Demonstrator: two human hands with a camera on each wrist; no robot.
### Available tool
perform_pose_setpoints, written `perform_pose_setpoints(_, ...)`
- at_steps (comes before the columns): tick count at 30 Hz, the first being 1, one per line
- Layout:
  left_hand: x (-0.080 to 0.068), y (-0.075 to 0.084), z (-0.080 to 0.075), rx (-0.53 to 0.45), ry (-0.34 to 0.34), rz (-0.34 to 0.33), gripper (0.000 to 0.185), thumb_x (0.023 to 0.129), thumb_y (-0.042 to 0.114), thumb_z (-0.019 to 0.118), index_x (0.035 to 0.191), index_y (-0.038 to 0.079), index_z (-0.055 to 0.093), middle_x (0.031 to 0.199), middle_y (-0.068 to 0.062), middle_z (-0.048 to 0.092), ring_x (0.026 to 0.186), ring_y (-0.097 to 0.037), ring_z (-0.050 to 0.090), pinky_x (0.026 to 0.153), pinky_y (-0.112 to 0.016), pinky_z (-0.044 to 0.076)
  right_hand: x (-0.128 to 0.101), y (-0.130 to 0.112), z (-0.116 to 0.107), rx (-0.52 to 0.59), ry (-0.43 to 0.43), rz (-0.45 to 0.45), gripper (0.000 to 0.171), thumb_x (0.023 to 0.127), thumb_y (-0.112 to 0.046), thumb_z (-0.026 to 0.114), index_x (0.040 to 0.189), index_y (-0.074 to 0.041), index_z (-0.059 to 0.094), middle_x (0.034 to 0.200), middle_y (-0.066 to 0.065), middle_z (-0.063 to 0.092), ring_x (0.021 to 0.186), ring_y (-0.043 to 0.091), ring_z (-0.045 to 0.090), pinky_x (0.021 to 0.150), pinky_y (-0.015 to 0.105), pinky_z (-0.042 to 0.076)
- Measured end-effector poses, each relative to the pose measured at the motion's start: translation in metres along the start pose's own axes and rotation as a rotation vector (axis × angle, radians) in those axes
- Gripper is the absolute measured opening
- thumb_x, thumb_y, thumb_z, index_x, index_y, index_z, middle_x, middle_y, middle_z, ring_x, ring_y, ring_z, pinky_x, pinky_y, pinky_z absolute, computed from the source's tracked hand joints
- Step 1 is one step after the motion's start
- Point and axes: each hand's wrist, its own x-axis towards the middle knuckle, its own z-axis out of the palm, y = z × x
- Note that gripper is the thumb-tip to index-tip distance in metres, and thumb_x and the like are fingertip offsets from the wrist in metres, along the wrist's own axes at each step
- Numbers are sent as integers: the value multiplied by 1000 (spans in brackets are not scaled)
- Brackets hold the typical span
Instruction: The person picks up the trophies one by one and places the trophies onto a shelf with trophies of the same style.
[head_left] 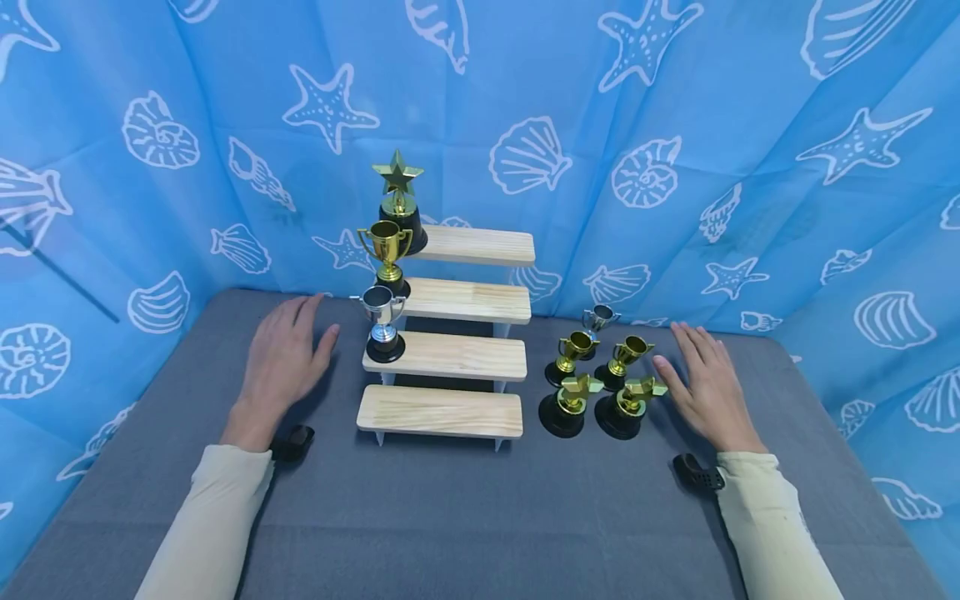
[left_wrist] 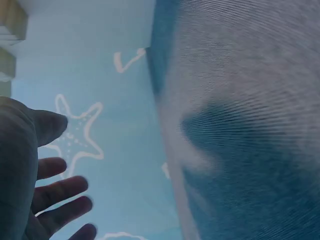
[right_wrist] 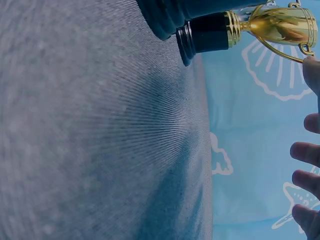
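Observation:
My left hand (head_left: 287, 354) lies over the table left of a stepped wooden rack, fingers extended and holding nothing. On the rack's left end stand a gold star trophy (head_left: 398, 196) on the top step, a gold cup trophy (head_left: 387, 250) below it, and a silver cup trophy (head_left: 382, 321) one step lower. The lowest step (head_left: 440, 411) is bare. My right hand (head_left: 707, 387), fingers spread and holding nothing, is beside a group of trophies: a silver cup (head_left: 598, 320) at the back, two gold cups (head_left: 627, 357) in the middle, two gold star trophies (head_left: 567, 408) in front.
A grey cloth (head_left: 450, 517) covers the table. Behind and around it hangs a blue curtain (head_left: 465, 100) printed with white shells and starfish. The rack's four-step frame occupies the middle of the table, with its thin legs (head_left: 498, 444) showing at the front.

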Motion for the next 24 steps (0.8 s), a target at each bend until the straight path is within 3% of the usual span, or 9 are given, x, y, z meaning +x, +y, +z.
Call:
perform_pose_setpoints(4,-1,6,-7,-42,-56,-56,47,100,19,64,138,-6,53,136,-29,54,126,-47,51,103,-65,46,-1,-2,-2,24,-5,25,62,107,-39,49,153,2,38,150,33,39,142,52,30,122,65,20)
perform_pose_setpoints(7,-2,9,-10,-127,-104,-99,44,101,19,62,138,-5,54,135,-27,55,124,-46,52,101,-65,47,-1,-4,-4,45,-9,56,61,107,-38,52,151,2,40,149,33,41,139,52,34,116,70,26)
perform_pose_setpoints(16,-17,8,-8,-530,-178,-119,38,101,14,63,133,-5,58,125,-24,63,115,-40,60,98,-58,54,0,-8,-6,81,22,84,59,105,-33,58,149,3,45,144,34,45,133,54,39,106,74,34)
perform_pose_setpoints(19,-24,9,-6,-672,-226,-121,38,100,15,65,132,-6,59,122,-22,65,112,-36,63,97,-51,56,-1,-8,-6,96,30,88,59,104,-33,59,149,3,44,144,35,46,132,54,39,105,75,34)
perform_pose_setpoints(24,-38,11,-3,-871,-332,-137,43,99,17,68,134,-6,59,124,-20,66,112,-28,65,95,-27,57,-1,-8,-6,120,47,84,59,104,-31,60,149,2,45,143,35,46,132,55,40,104,76,34)
